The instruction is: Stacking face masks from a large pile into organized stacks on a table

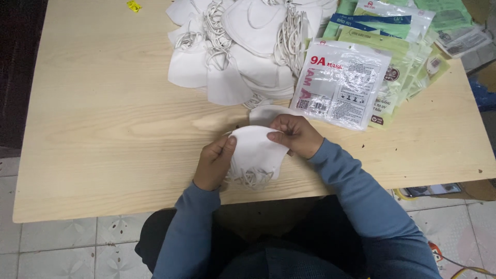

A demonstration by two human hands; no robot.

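Both hands pinch one white mask point(257, 150) at the table's point(103, 129) near edge, left hand point(214, 163) at its nine o'clock, right hand point(294, 135) at two, loops dangling toward six.

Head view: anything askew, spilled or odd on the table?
Mostly ordinary. The white mask pile is loose, ear loops tangled. The packets are fanned unevenly toward the table edge. A small yellow scrap lies alone at the far edge. Both hands hold one mask.
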